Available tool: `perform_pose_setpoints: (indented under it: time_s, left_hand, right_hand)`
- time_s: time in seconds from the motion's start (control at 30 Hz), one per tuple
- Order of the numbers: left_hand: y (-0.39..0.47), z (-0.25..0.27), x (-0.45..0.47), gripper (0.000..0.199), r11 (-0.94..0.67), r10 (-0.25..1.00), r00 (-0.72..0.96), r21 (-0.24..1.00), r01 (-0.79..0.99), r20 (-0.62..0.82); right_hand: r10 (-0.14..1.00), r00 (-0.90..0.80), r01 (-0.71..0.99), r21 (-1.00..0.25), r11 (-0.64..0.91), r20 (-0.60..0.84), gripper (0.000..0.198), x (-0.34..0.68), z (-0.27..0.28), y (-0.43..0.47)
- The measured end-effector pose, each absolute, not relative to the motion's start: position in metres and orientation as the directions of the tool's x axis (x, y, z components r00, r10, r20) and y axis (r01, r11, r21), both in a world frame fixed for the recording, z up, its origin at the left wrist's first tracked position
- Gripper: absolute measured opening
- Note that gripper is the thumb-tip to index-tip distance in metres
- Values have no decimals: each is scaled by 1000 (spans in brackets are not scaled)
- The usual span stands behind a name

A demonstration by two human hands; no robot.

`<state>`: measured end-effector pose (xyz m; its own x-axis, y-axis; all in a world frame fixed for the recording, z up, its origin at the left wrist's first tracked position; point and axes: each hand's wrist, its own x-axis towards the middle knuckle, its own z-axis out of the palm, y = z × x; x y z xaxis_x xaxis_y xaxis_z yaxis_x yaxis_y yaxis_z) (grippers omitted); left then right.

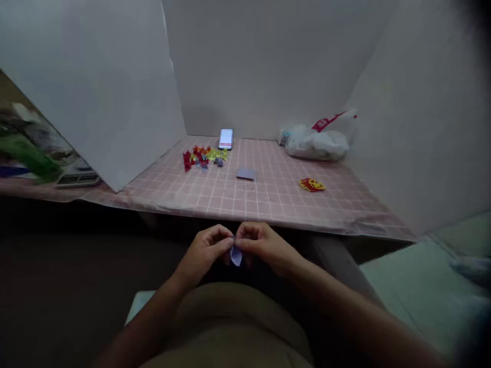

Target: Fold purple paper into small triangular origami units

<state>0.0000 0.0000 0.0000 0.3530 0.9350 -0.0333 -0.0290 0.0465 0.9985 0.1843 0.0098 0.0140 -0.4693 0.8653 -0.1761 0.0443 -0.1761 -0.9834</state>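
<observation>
Both hands meet in front of my body, just short of the table's front edge. Between them is a small piece of folded purple paper, its pale flap hanging below the fingertips. My left hand pinches it from the left with thumb and forefinger. From the other side my right hand pinches it too, and the fingertips of both hands nearly touch. The upper part of the paper is hidden by the fingers. A stack of purple paper squares lies on the table beyond the hands.
Small folded paper pieces in red, orange, yellow and purple are grouped at the back left of the pink checked table. A lit phone stands behind them. White plastic bag and red-yellow cut-out shapes lie right. White panels enclose the table.
</observation>
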Motion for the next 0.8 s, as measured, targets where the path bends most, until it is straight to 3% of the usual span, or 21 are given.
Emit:
perform_pose_setpoints:
  time_s: [0.3,0.57,0.8]
  left_hand:
    - [-1,0,3,16,30,938,346,1000,6,-30]
    - [-4,-6,13,13,-143,985,110,983,114,131]
    - [-7,-17,17,13,-319,947,42,925,204,318]
  right_hand:
    - [921,-383,277,-960,46,-66,9,181,16,7]
    - [886,-442,94,-990,-108,-138,11,181,10,10]
    - [892,-430,-6,-987,-159,-141,13,176,8,10]
